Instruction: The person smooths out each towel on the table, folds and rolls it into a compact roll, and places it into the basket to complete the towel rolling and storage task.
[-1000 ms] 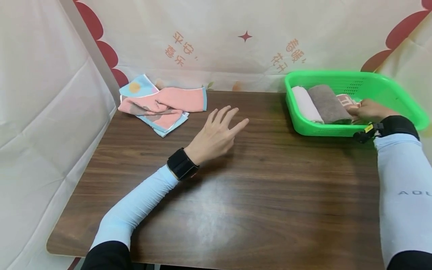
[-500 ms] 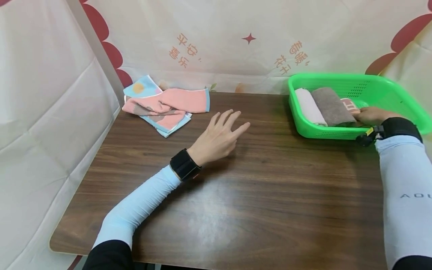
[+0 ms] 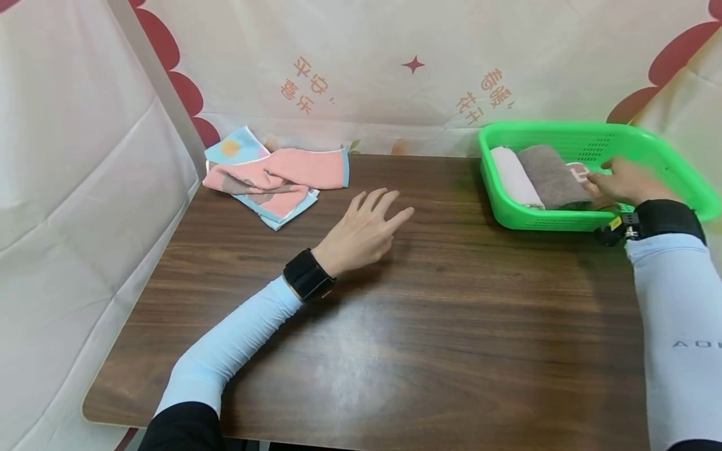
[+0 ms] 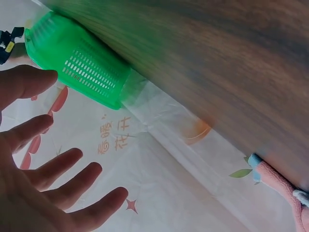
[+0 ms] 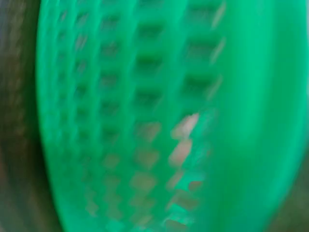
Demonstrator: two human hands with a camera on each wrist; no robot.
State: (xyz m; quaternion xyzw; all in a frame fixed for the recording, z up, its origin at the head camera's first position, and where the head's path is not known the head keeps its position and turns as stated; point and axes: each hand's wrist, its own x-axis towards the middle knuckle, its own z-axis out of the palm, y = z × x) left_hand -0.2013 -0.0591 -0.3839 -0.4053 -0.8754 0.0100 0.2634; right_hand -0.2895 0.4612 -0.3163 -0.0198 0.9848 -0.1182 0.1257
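Note:
Inside the green plastic basket [image 3: 541, 220], at the right of the head view, a white rolled towel [image 3: 516, 178], a grey rolled towel [image 3: 553, 177] and a pinkish-brown patterned towel [image 3: 578, 171] lie side by side. My right hand [image 3: 634, 181] is over the basket beside the patterned towel, its thumb and forefinger apart; the other fingers are mostly hidden. Basket wall fills the right wrist view, blurred, with no hand showing. Above the table's middle, my left hand [image 3: 361, 235] has spread fingers and holds nothing; its fingers also show in the left wrist view.
A pile of pink and light-blue towels [image 3: 304, 168] lies loosely at the table's back left. The brown wood-grain table [image 3: 440, 326] runs back to a white printed curtain [image 3: 361, 37]. Another white cloth [image 3: 73, 219] hangs along the left side.
My right hand has risen a little from the patterned towel, and its thumb and forefinger have parted. The left hand and the towel pile stay as they were.

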